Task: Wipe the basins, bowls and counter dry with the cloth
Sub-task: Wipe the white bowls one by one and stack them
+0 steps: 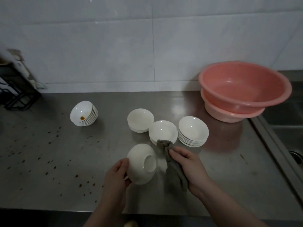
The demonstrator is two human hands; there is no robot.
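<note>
Over the brushed steel surface [213,169], the left hand [117,174] grips a white ceramic bowl [141,163] tipped on its side, foot ring facing the camera. The right hand [190,166] holds a bunched grey cloth [173,167] just beside it. Three stacks of white bowls [193,131] stand behind, two nested pink plastic basins [242,90] far right.

rack [15,86] cut off left, sink [288,122] — cropped right
</note>
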